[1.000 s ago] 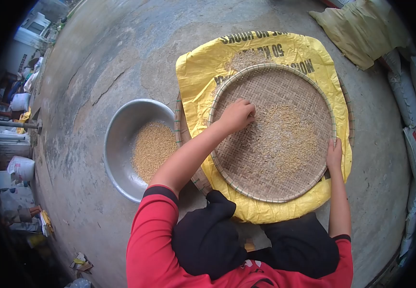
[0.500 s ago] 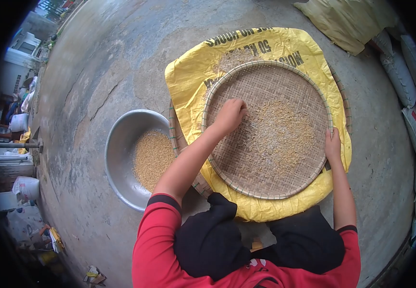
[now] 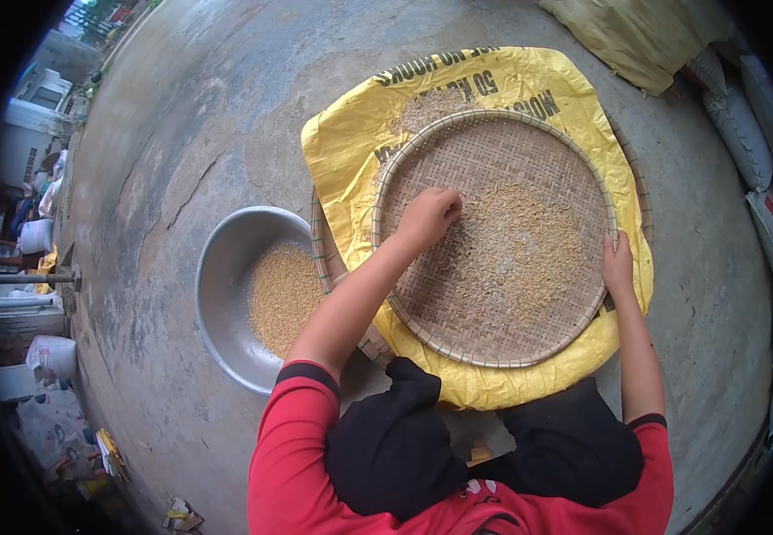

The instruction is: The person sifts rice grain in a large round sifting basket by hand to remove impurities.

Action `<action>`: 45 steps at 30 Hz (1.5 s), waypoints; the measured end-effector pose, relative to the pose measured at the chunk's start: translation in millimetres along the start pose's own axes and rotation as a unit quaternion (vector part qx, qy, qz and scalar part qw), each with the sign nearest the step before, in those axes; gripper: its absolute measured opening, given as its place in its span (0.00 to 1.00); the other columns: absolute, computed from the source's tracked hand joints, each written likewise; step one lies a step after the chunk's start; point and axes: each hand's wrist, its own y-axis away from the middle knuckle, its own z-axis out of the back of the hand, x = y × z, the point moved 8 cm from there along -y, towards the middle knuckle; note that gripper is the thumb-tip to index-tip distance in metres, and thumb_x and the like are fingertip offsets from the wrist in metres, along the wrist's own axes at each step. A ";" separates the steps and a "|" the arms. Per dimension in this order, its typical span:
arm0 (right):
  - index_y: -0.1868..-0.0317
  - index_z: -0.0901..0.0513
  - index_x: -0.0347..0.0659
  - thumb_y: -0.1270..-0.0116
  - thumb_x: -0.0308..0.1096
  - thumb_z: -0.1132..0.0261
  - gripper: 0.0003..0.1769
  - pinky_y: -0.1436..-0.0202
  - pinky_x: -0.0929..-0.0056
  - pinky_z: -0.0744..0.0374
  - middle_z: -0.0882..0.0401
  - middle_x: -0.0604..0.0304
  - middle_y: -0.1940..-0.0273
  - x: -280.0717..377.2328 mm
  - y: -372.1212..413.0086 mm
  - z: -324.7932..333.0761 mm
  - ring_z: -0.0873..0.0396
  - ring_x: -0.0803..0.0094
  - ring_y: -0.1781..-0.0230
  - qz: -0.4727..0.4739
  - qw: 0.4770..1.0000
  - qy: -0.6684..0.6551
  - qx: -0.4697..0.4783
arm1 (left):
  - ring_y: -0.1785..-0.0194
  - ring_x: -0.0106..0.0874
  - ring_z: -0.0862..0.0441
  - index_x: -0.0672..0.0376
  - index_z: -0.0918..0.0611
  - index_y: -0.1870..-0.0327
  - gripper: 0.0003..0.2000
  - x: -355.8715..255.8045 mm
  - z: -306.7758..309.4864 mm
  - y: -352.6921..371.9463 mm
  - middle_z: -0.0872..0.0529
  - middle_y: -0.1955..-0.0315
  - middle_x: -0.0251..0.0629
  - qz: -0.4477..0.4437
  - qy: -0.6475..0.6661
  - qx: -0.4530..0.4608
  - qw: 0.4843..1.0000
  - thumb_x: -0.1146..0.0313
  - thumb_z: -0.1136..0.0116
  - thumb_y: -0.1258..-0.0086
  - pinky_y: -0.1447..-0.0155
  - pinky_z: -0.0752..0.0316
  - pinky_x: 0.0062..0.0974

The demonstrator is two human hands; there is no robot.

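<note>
A round woven winnowing basket (image 3: 484,147) rests over a yellow sack (image 3: 342,134) in front of me. Husked and unhusked-looking grain (image 3: 529,241) is spread on its middle and right side. My left hand (image 3: 435,214) is over the left part of the basket, beside the grain, with its fingers curled closed. Whatever they may hold is hidden. At the basket's right rim, my right hand (image 3: 618,263) grips the edge, thumb on top. A metal basin (image 3: 226,312) with golden grain (image 3: 284,294) stands to the left, partly behind my left forearm.
Beneath the sack, another woven tray's rim (image 3: 632,169) shows. Full sacks (image 3: 739,134) line the right side, near a yellowish sheet (image 3: 623,40). Along the left edge are a white bucket (image 3: 52,355), a metal pipe (image 3: 25,278) and household clutter. The floor is concrete (image 3: 163,160).
My left hand has turned slightly over the basket, its fingers still curled. My right hand keeps its hold on the rim. The grain looks almost the same.
</note>
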 end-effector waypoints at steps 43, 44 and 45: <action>0.50 0.30 0.35 0.30 0.44 0.50 0.20 0.54 0.60 0.27 0.23 0.42 0.59 0.5 -0.1 1.1 0.24 0.49 0.57 0.008 1.000 0.012 -0.009 | 0.56 0.40 0.27 0.59 0.22 0.69 0.06 -8.4 35.0 73.7 0.24 0.66 0.40 0.052 -0.115 -0.076 0.989 0.71 0.37 0.46 0.53 0.30 0.35; 0.50 0.30 0.35 0.30 0.44 0.50 0.20 0.54 0.60 0.27 0.23 0.42 0.59 -0.9 -1.1 1.2 0.24 0.49 0.57 0.008 1.000 0.012 -0.009 | 0.56 0.40 0.28 0.59 0.22 0.70 0.07 -5.4 32.3 72.9 0.25 0.65 0.39 0.067 -0.130 -0.074 0.987 0.70 0.38 0.47 0.53 0.30 0.35; 0.50 0.30 0.35 0.30 0.44 0.50 0.20 0.54 0.61 0.27 0.23 0.43 0.59 -2.1 -1.6 0.8 0.24 0.49 0.58 0.013 1.000 0.006 -0.011 | 0.55 0.40 0.29 0.58 0.22 0.70 0.07 -2.1 30.3 72.7 0.25 0.65 0.39 0.082 -0.145 -0.070 0.984 0.69 0.38 0.47 0.53 0.31 0.35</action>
